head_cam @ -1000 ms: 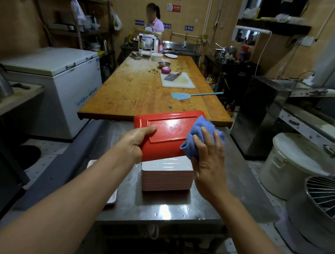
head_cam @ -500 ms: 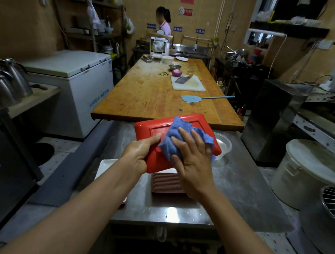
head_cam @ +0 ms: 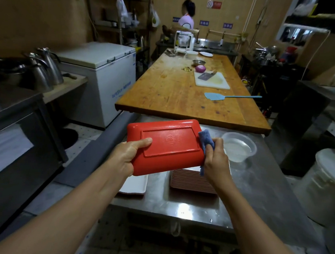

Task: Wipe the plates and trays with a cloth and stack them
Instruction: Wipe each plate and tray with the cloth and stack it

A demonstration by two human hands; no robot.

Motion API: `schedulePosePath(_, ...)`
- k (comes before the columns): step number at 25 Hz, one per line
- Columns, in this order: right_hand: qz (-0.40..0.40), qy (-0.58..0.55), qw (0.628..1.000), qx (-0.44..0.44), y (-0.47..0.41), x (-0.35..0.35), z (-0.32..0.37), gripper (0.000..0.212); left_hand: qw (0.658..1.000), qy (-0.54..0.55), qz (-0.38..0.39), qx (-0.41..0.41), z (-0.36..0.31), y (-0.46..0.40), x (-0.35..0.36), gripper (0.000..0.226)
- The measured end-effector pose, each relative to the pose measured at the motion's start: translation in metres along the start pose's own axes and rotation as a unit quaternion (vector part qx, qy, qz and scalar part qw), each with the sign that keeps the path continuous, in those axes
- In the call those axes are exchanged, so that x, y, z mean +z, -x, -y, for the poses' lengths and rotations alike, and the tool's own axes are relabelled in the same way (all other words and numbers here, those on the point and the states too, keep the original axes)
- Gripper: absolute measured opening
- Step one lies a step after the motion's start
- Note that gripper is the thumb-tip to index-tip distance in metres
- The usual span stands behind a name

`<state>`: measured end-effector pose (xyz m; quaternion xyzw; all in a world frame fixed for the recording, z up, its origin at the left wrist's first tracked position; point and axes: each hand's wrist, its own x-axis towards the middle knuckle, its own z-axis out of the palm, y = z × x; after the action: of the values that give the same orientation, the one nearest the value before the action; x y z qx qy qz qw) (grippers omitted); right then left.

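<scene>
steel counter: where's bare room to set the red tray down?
Free: near edge of the steel counter, in front of the plate stack; also right of that stack, below the clear bowl. Crowded: left corner, taken by the white tray.

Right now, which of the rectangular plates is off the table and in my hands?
The red plate, bottom side up, held at both ends. The plate stack and white plate rest on the steel table.

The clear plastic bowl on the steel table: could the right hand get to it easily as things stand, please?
Probably yes. The clear plastic bowl sits just beside the right hand with bare steel table between them, but that hand's grip is taken up by the blue cloth.
</scene>
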<state>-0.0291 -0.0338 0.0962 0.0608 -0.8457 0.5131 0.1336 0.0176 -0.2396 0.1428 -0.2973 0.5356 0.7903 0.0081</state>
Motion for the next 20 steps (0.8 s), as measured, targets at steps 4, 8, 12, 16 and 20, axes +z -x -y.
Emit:
schedulePosePath(4, 0.045, 0.039, 0.998, 0.023, -0.004, 0.017, -0.005, 0.009, 0.996, -0.031, -0.037, 0.072, -0.002, -0.008, -0.034, 0.031)
schedulePosePath(8, 0.08, -0.051, 0.993, 0.071, -0.001, 0.033, -0.004, 0.008, 0.921, -0.239, -0.1, 0.29, -0.006, -0.023, -0.064, 0.026)
schedulePosePath(12, 0.111, -0.052, 0.988, 0.095, 0.0, 0.057, -0.004, 0.014, 0.717, -0.499, -0.128, 0.471, 0.014, -0.043, -0.077, 0.018)
schedulePosePath(16, 0.12, -0.05, 0.985, 0.114, 0.006, 0.076, -0.007, 0.013, 0.579, -0.609, -0.064, 0.538, 0.041, -0.066, -0.089, 0.026)
schedulePosePath(20, 0.117, -0.071, 0.98, 0.147, 0.006, 0.09, -0.013, 0.012, 0.515, -0.68, -0.011, 0.522, 0.06, -0.084, -0.098, 0.027)
